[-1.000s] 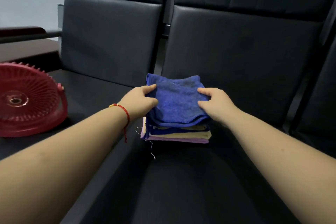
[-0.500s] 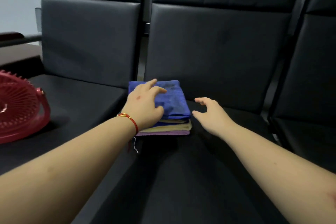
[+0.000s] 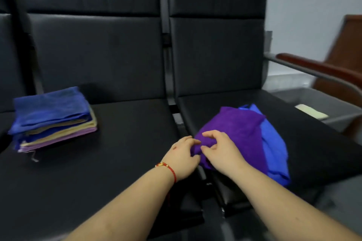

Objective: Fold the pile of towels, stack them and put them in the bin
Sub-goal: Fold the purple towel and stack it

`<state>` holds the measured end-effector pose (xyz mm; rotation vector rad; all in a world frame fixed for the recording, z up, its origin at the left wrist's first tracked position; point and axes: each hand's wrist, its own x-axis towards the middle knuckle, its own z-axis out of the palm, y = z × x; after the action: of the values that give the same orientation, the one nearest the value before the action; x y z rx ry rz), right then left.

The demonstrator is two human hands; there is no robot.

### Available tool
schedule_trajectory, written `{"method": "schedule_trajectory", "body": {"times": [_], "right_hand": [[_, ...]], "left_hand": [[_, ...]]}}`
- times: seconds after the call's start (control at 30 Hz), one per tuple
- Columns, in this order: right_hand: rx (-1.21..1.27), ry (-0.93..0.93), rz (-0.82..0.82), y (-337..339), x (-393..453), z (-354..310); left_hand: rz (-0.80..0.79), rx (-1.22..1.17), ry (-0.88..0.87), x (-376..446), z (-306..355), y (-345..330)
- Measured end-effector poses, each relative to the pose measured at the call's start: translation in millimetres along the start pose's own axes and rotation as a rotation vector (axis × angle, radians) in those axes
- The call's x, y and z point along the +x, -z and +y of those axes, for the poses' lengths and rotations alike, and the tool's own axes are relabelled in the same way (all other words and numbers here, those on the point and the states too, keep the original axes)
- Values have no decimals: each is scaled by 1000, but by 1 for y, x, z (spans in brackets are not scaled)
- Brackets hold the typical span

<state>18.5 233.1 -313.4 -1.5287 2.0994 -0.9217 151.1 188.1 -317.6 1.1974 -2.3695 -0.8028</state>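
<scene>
On a row of black padded seats, two bare hands meet over a loose heap of two unfolded towels. One crumpled deep purple cloth towel (image 3: 237, 127) lies on top of one crumpled bright blue cloth towel (image 3: 274, 150), both on the right-hand seat (image 3: 313, 143). Fingers of the left hand (image 3: 181, 155), which wears one red cord bracelet (image 3: 168, 169) at the wrist, curl onto the near edge of the purple towel and pinch it. Beside it, the right hand (image 3: 221, 150) pinches the same edge between thumb and curled fingers, and the two hands almost touch.

Well apart, on the middle seat (image 3: 121, 143) to the left, sits one neat stack of folded towels (image 3: 52, 118), a blue one on top, with yellow, blue and lilac layers beneath; the exact number of layers is hard to count. At the far right, past one metal armrest (image 3: 313, 72), stands one grey plastic bin (image 3: 321, 101) with one pale folded item (image 3: 311, 111) inside it.
</scene>
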Motion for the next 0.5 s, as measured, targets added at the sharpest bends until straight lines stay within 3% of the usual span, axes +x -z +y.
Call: {"method": "schedule_trajectory", "body": {"times": [0.2,0.5], "right_hand": [[-264,-91,-11,59,-33,59],[-312,-271,-20,79,-37,74]], "left_hand": [[-55,77,-74,2,48,-58],[24,224,-84,4,59,-70]]}}
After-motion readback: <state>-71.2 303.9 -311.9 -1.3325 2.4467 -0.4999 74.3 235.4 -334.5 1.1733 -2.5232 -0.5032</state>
